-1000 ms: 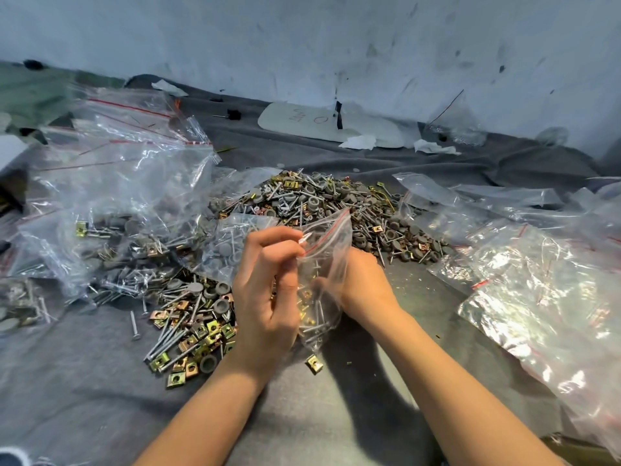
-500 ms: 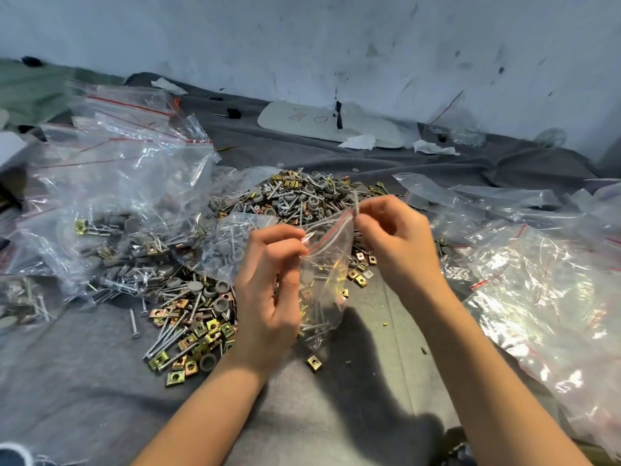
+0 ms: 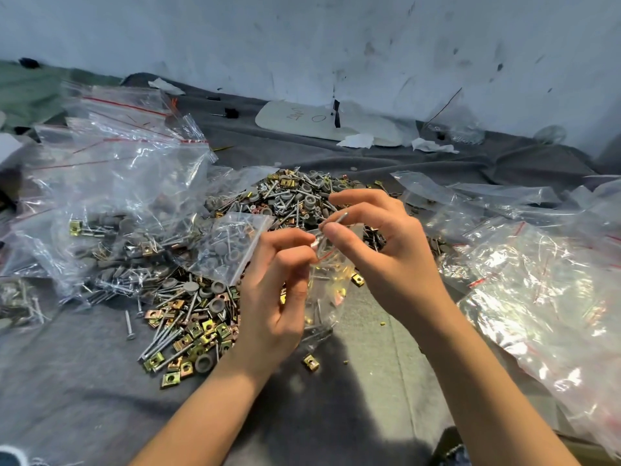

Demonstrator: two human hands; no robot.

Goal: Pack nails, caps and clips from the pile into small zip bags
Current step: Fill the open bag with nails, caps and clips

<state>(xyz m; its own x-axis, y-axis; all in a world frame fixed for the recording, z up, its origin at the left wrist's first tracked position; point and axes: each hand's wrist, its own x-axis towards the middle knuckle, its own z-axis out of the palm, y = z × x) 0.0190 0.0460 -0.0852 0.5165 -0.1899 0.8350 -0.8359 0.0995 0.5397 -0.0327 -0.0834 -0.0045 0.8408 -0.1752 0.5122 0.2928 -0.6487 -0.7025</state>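
One thin silver nail (image 3: 337,218), pinched by the right hand (image 3: 389,260), aims into the small clear zip bag (image 3: 331,284) that the left hand (image 3: 268,297) grips open.

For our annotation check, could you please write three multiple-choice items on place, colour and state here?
1. Where is the lone clip? A) on the grey cloth, just nearer the person than the held bag B) on the white board C) in the pile
2. What colour is the seal line on the big bags at left? A) blue B) red C) green
3. What is the right hand doing? A) lying flat B) pinching a nail at the held bag's mouth C) gripping a sealed bag
Answers: 1A, it lies alone on bare cloth; 2B, red stripes cross their tops; 3B, its fingers close on the nail.
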